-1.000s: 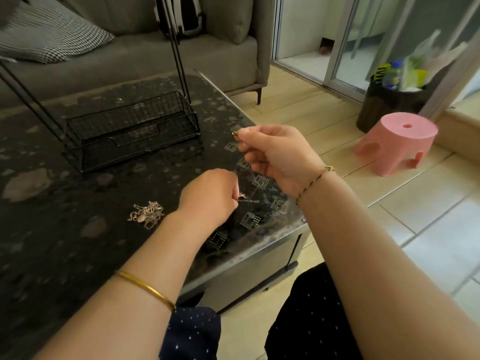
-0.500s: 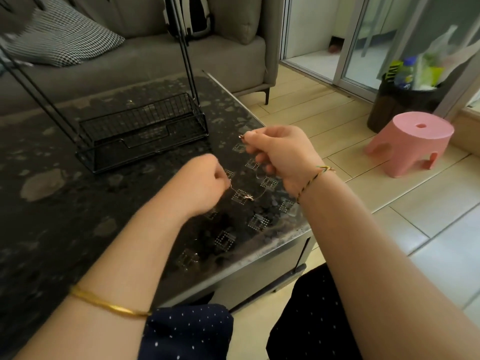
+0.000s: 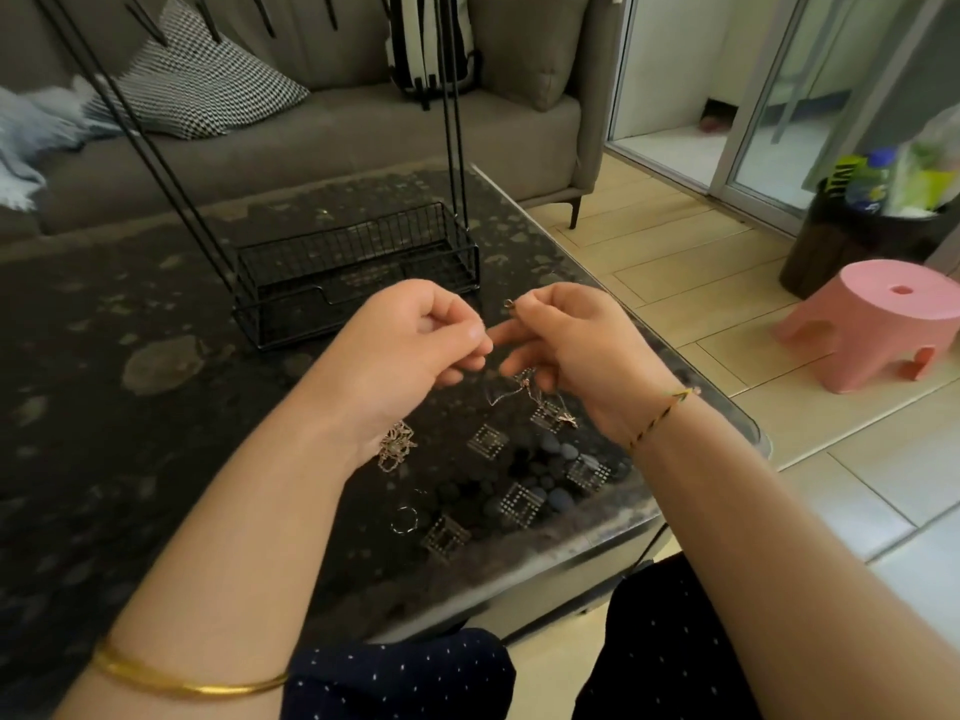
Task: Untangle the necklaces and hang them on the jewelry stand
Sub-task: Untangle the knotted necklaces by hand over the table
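Only the head view to go on here. A dark, speckled, glossy worktop is seen filling most of the frame, with little square patterns showing near its front corner. Behind it a grey sofa is parked, and on it a checked cushion, a pale blanket at the left and a black-and-white striped bag are propped. Off to the right, pale floor, a glass sliding door and a pink stool can be made out.

Containers: the jewelry stand is set on the worktop toward the sofa. Its base is a black wire basket, with thin black rods rising out of frame. Beyond the stool a dark bin is stuffed with plastic bags and a blue-capped bottle.

One necklace is held up above the worktop, in front of the stand. Its clasp end is pinched between thumb and forefinger of the right hand, the other fingers are curled round the chain, and the pendant is left dangling below. The left hand is closed narrow, fingertips pinched on the same fine chain, though the strand there is barely visible. A tangle of necklaces can be seen lying on the worktop just under the left wrist, with a small ring nearer the front edge. A gold bangle is worn on the left wrist, a thread bracelet on the right.
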`<state>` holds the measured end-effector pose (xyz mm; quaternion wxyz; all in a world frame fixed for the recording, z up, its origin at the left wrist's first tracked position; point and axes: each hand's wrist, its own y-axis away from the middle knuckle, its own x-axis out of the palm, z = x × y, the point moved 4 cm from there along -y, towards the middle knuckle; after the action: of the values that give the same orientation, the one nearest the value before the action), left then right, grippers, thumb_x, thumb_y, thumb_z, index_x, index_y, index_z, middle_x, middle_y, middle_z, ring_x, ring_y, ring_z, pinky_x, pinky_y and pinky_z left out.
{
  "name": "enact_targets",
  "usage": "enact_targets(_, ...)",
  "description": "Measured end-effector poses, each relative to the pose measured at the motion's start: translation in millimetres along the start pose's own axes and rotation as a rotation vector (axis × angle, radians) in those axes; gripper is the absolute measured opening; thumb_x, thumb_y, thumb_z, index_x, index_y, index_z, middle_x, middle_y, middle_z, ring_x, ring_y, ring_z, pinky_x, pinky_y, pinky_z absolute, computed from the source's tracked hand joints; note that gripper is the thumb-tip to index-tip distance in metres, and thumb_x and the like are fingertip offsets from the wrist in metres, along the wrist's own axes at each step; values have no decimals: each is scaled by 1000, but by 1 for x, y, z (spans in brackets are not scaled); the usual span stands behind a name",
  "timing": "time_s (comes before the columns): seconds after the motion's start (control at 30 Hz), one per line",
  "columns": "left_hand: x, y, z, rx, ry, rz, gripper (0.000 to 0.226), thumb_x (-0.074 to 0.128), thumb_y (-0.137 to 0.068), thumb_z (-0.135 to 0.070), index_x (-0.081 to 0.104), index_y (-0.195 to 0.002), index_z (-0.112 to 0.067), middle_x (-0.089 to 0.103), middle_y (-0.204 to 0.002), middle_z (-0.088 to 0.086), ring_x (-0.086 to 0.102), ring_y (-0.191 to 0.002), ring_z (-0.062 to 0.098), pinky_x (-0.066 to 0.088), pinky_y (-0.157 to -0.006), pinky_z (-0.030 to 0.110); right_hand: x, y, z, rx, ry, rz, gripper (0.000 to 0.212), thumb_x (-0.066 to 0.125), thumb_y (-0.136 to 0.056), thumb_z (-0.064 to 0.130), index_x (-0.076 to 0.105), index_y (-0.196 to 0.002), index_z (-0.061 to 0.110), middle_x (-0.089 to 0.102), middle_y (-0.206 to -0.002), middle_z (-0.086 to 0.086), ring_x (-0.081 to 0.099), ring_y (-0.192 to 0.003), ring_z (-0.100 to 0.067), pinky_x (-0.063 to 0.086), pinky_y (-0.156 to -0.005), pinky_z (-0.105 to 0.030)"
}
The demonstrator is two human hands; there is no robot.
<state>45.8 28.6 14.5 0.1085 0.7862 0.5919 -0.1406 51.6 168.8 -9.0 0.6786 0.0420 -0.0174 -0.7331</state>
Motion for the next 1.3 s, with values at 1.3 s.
enact_targets(1.3, -17, 8, 13, -147, 67, -55, 20, 53, -92, 0, 67, -88, -14, 73, -78, -2, 62, -63, 2, 44, -53, 18, 0, -1, 5, -90, 373, -89, 33, 44, -95, 13, 58, -83, -14, 53, -52, -3, 33, -40, -12, 33, -43, -22)
